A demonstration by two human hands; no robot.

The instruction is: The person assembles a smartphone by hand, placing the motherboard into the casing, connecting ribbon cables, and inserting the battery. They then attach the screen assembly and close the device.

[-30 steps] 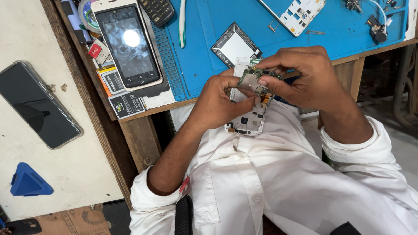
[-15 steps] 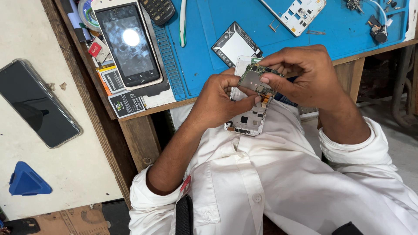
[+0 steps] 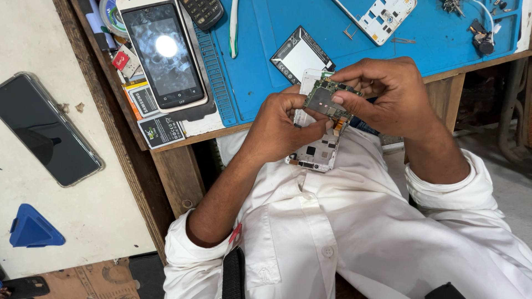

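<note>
STEP: person is lifting one green circuit board [image 3: 326, 99] off one opened white phone frame [image 3: 318, 145], held just off the desk's near edge | HANDS: left hand [image 3: 280, 124] is gripping the frame, right hand [image 3: 385, 94] is pinching the board | NEXT: I judge a gentle pull, minding the orange flex | COUNT: one battery [image 3: 302, 55], two intact phones on desk

Left hand [image 3: 280, 124] gripping opened white phone frame [image 3: 316, 149] over lap. Right hand [image 3: 388, 94] pinching green circuit board [image 3: 327, 99], tilted up off frame's top. Battery [image 3: 302, 55] just beyond on blue mat [image 3: 260, 72]. Dark-screened phone [image 3: 163, 52] left of mat; another phone [image 3: 47, 130] on pale surface.
</note>
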